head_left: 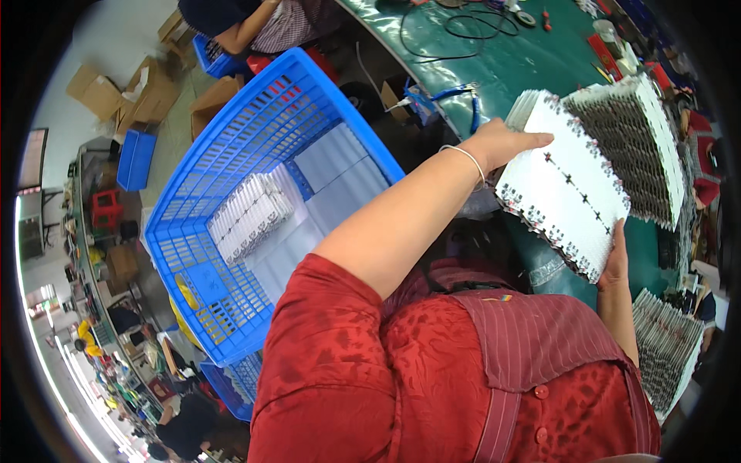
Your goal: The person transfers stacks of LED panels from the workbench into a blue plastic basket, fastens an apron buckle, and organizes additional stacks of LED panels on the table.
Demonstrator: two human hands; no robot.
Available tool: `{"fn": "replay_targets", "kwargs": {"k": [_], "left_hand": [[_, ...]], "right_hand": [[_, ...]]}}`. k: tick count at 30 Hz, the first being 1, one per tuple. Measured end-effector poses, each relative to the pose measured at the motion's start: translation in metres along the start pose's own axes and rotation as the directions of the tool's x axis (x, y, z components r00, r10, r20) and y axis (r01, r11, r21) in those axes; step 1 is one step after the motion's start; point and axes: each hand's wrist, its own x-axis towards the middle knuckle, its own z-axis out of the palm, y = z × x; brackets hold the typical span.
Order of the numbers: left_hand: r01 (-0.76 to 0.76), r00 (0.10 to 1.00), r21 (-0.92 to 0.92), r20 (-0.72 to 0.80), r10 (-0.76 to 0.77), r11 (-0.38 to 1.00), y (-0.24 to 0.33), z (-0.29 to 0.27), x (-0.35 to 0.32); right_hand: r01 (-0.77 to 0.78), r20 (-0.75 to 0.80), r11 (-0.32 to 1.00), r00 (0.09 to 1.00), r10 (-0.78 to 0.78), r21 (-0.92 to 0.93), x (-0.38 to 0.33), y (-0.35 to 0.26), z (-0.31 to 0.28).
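A stack of white cards (pixel 567 185) with small dark parts along its edges and down its middle is held tilted between my hands. My left hand (pixel 502 147), with a bangle at the wrist, grips the stack's upper left end, thumb on the top face. At the lower right end my right hand (pixel 615 258) is closed on the stack's edge, its fingers partly hidden. Just behind stands a taller stack of similar cards (pixel 637 150) on the green table. Another card stack (pixel 668 351) is at the lower right, beside my right forearm.
To my left a big blue plastic basket (pixel 224 127) holds a card stack (pixel 251 216) on pale grey sheets (pixel 340 170). Pliers (pixel 475 112) and a black cable (pixel 455 35) lie on the green table (pixel 532 62). Another person (pixel 247 27) sits beyond the basket; cardboard boxes (pixel 150 92) stand behind.
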Motion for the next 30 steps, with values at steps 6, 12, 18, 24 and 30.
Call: {"fn": "replay_targets", "kwargs": {"k": [6,12,18,24,30], "left_hand": [[-0.303,0.953,-0.156,-0.055,0.298,0.94,0.064,-0.045,-0.105],[-0.355,0.931,-0.345,-0.21,0.298,0.869,0.061,-0.145,-0.246],[-0.448,0.818,-0.372,-0.539,0.204,0.813,0.007,-0.252,-0.365],[-0.393,0.765,-0.484,-0.644,-0.015,0.782,-0.081,-0.341,-0.377],[-0.393,0.792,-0.62,-0.603,-0.092,0.679,-0.183,-0.397,-0.331]], "right_hand": [[0.15,0.129,0.989,0.981,-0.146,-0.02,-0.009,-0.014,0.087],[0.022,0.385,0.985,0.922,0.046,-0.169,-0.004,0.01,0.236],[0.053,0.444,0.868,0.874,0.199,-0.493,-0.018,0.102,0.383],[0.151,0.419,0.701,0.879,0.228,-0.697,0.061,0.211,0.428],[0.286,0.411,0.501,0.898,0.159,-0.817,0.095,0.276,0.431]]}}
